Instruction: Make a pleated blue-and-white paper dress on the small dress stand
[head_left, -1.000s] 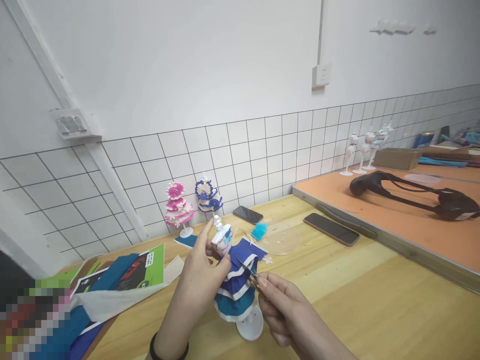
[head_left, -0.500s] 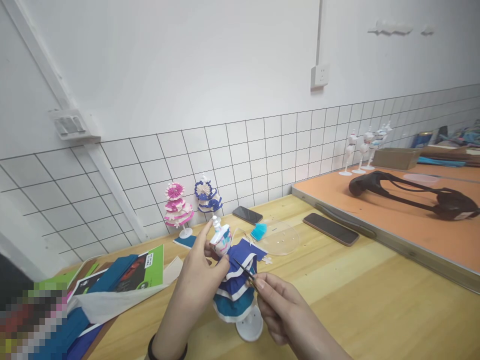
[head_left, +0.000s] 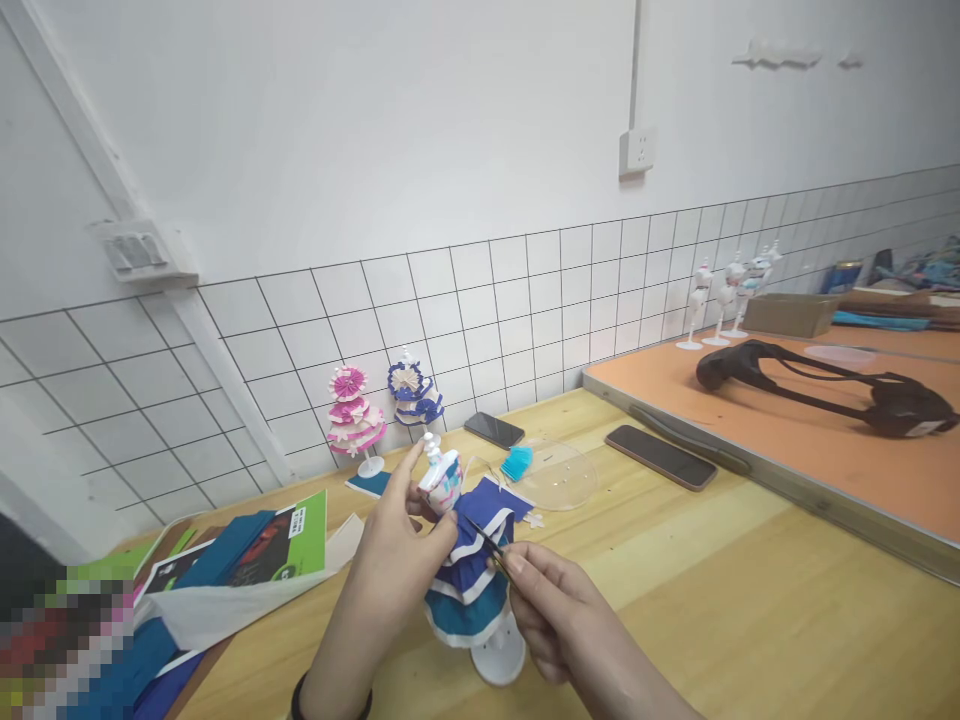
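A small white mannequin (head_left: 441, 484) with pink and blue marks leans over the table, wearing a tiered skirt (head_left: 466, 604) of purple and teal with white trims. My left hand (head_left: 409, 540) is closed around its torso, thumb at the waist. In my right hand (head_left: 551, 600) is a pair of dark, slim tweezers (head_left: 491, 546), gripped between thumb and fingers. Their tips touch the purple top layer just below the waist. The mannequin's round white base (head_left: 498, 655) shows under the skirt. Fingers behind the torso are partly hidden.
Behind stand a pink-dressed mannequin (head_left: 357, 412) and a navy-and-cream one (head_left: 415, 390). A clear disc (head_left: 566, 475), blue pieces (head_left: 517, 462) and two phones (head_left: 493, 430) lie beyond my hands. Papers and fabric (head_left: 225, 550) are at left; a black strapped device (head_left: 810, 385) rests on the orange table.
Almost nothing differs. The view has shifted very slightly; both hands keep their hold, and the tweezer tips stay at the skirt's waist.
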